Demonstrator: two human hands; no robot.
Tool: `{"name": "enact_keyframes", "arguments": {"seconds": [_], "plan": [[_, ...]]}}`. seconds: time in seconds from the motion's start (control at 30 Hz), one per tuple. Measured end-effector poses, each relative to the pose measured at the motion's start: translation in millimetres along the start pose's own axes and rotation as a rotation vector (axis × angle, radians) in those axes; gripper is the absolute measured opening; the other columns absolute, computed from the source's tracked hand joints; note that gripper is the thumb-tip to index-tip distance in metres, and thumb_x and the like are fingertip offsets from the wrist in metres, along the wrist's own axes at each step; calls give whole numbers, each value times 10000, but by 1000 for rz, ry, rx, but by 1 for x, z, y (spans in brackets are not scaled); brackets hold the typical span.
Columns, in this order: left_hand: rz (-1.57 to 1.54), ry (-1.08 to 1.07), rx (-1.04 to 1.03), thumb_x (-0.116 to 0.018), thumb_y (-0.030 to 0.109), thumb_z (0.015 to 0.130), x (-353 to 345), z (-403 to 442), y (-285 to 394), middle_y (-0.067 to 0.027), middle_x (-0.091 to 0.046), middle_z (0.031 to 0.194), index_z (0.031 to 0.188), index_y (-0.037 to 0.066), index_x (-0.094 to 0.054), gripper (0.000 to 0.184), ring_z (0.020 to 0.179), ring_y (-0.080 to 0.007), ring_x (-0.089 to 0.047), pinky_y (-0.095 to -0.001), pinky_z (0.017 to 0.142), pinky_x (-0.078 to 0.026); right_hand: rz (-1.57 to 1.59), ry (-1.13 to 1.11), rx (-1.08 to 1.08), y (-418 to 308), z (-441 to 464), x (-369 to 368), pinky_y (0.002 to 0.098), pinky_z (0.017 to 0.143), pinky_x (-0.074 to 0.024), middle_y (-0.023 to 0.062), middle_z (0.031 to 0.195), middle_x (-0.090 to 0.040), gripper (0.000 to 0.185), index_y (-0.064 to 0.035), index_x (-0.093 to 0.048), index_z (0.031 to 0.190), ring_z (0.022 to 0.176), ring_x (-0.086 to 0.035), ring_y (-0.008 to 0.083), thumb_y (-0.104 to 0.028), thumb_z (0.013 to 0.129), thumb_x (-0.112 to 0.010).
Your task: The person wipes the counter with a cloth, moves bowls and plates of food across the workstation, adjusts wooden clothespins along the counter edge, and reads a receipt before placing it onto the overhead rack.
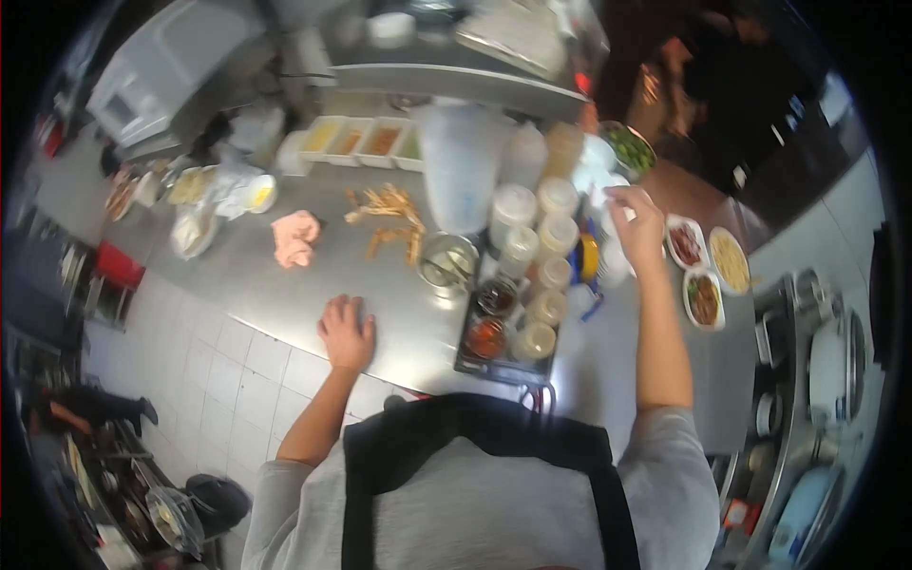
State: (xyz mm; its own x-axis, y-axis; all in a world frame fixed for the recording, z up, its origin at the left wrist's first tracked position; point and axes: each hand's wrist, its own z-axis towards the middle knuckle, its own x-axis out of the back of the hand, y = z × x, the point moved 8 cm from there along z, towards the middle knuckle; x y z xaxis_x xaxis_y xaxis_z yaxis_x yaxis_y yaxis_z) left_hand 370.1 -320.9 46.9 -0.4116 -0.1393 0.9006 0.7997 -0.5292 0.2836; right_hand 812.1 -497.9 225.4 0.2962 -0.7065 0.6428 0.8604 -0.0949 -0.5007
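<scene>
L hand: The L hand (345,334) is open, fingers spread, palm down on the steel counter (408,331), lower left of centre. I see nothing in it. I judge it gives good support for a far reach, so I want it flat and light.
R hand: The R hand (641,226) is at upper right of the frame, arm long, fingers bent. Pic is blurred; I can't tell if the grip is closed on smth.
Pale items: The pale items (614,255) are nearest to the R hand, just beside it. Contact I can't confirm. Best is fingertips only, w/ slow wrist.
Bottles: The capped bottles (537,340) stand close together, right of centre. For me the risk is a knock by the sleeve, so elbow must be high.
Dishes: The meat dish (686,243) is near the right wrist; the oval dish (730,260) is further right. Forearm should pass above, not across the food.
Greens: The bowl of greens (628,150) is above the R hand in the pic. I advise clearance from its rim, esp. w/ knuckles.
</scene>
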Motion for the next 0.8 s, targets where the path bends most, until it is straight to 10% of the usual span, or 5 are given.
{"name": "enact_keyframes", "arguments": {"seconds": [0.17,0.47,0.67,0.8], "plan": [[23,-11,44,-605,294,784,8,0,-9,-116,-442,1269,1177,143,-528,429,1243,-288,-357,-506,986,-290,-217,-680,294,-93,51,-99,366,850,-473,153,997,-653,513,-42,-605,1111,962,-616,306,-159,629,-737],[-89,52,83,-587,342,804,7,-10,-17,-132,-421,1296,1161,150,-516,412,1269,-322,-330,-526,1024,-260,-238,-736,241,-64,60,-140,382,878,-461,180,989,-655,807,-27,-593,1122,952,-612,338,-275,395,-841],[-53,67,66,-621,328,776,3,-4,-16,-122,-454,1251,1143,140,-534,421,1240,-304,-361,-512,991,-286,190,-274,166,-97,80,7,340,864,-452,128,1013,-605,839,-17,-493,1232,939,-584,205,-268,494,-804],[-43,74,41,-624,298,772,9,-3,-10,-127,-453,1258,1142,135,-530,416,1226,-302,-374,-498,994,-286,982,266,110,-95,70,105,342,944,-402,96,1169,-528,626,-24,-325,1337,1095,-514,198,-86,804,-646]]}}
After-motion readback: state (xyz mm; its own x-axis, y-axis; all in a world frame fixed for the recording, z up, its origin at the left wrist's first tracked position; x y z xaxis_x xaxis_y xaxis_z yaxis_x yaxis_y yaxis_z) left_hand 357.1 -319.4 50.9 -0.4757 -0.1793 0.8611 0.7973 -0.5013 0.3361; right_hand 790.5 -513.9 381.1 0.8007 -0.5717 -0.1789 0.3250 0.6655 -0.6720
